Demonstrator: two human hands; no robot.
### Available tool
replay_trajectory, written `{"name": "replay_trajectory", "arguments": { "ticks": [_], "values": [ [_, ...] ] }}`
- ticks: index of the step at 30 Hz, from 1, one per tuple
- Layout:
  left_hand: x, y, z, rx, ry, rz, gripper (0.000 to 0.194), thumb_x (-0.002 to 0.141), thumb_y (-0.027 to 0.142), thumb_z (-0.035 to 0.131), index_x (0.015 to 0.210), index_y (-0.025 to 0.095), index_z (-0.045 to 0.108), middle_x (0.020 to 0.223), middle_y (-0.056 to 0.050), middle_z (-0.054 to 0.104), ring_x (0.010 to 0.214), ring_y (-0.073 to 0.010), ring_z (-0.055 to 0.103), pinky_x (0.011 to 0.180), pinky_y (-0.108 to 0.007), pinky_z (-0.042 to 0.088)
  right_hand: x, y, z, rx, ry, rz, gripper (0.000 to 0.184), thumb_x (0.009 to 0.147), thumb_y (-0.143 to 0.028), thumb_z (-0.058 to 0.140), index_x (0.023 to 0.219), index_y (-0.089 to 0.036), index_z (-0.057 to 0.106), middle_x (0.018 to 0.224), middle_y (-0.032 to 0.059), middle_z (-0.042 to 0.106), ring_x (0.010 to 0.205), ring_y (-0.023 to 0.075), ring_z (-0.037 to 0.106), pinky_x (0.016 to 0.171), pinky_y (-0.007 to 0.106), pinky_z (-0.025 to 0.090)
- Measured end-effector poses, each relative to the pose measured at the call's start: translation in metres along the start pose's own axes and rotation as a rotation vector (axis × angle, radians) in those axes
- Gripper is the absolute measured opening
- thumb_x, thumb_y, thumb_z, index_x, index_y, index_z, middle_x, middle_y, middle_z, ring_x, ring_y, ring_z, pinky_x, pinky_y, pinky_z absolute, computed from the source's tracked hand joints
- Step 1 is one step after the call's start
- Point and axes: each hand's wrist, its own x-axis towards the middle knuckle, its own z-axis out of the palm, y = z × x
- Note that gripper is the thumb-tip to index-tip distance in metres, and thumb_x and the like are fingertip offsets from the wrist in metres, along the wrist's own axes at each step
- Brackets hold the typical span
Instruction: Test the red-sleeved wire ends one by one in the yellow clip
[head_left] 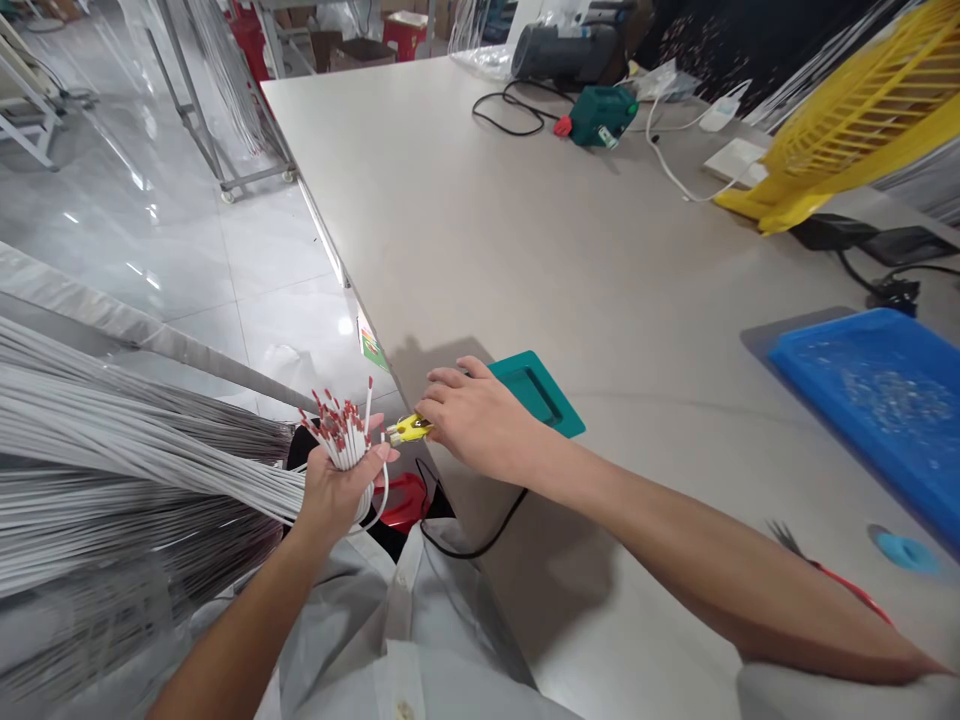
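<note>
My left hand [337, 490] is closed around a bundle of white wires with red-tipped ends [341, 432], the tips pointing up, just off the table's near-left corner. The wires trail away to the left in a thick sheaf [112, 450]. My right hand [472, 420] rests on the table edge, fingers curled over a small yellow tool [409, 428] that points toward the wire tips. A black cord [480, 540] runs from under that hand. A teal tray [536, 392] lies right behind my right hand.
A blue tray [885, 400] sits at the right, a yellow basket [847, 130] at the far right, a green device [600, 115] and cables at the back. The grey table [525, 230] ends at the left over a glossy tiled floor [150, 230].
</note>
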Motion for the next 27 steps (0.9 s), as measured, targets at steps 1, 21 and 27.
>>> {"name": "replay_trajectory", "arguments": {
  "ticks": [1,21,27],
  "values": [
    [0.0,-0.001,0.0,-0.008,0.008,-0.007,0.042,0.068,0.027,0.069,0.107,0.015,0.063,0.064,-0.001,0.067,0.047,-0.0069,0.052,0.048,-0.018,0.043,0.001,0.0,0.001,-0.005,-0.005,0.003,0.011,0.082,-0.017,0.053,0.08,-0.014,0.063,0.085,0.0084,0.068,0.096,0.023,0.053,0.085,0.039,0.022],
    [-0.002,-0.005,0.013,0.025,0.08,-0.043,0.04,0.062,0.023,0.073,0.1,0.012,0.066,0.059,0.003,0.06,0.048,-0.0073,0.05,0.05,-0.019,0.045,0.001,-0.003,0.002,0.005,-0.006,0.06,0.021,0.077,-0.029,0.063,0.088,-0.013,0.06,0.088,0.0103,0.065,0.099,0.0261,0.052,0.096,0.05,0.017],
    [-0.003,-0.009,0.012,0.029,0.119,-0.038,0.042,0.063,0.026,0.072,0.102,0.013,0.065,0.06,0.002,0.06,0.049,-0.0082,0.05,0.05,-0.02,0.046,0.001,-0.003,0.01,-0.046,0.01,0.034,0.041,0.071,-0.041,0.069,0.1,-0.014,0.058,0.09,0.0106,0.064,0.098,0.0276,0.05,0.098,0.056,0.017]
  ]
}}
